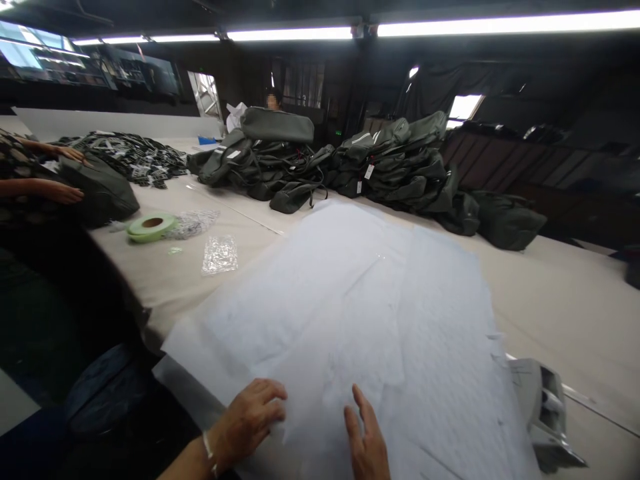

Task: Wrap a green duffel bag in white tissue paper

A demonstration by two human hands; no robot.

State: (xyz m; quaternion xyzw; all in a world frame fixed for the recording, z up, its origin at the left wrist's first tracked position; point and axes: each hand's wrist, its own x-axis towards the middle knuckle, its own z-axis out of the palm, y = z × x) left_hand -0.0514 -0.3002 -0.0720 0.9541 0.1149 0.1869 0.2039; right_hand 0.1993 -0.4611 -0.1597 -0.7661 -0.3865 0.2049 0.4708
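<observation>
Large thin white sheets [320, 320] lie overlapping in a stack across the near part of the table, faintly creased. Over their lower left part is my left hand [250, 420], its fingers loosely curved and apart, with nothing visible in them. My right hand [367, 440] hovers over or rests on the sheets at the bottom middle, fingers stretched out and holding nothing; whether it touches them I cannot tell. Beside the right edge of the sheets stands a grey device [543, 407] that looks like a tape dispenser.
Dark green bags [395, 167] are heaped along the table's far side. A pale green tape roll [151, 227] and a clear plastic packet [220, 255] lie on the left. Another person's hands [65, 192] hold a dark bag [103, 190] there, near piled straps [135, 157].
</observation>
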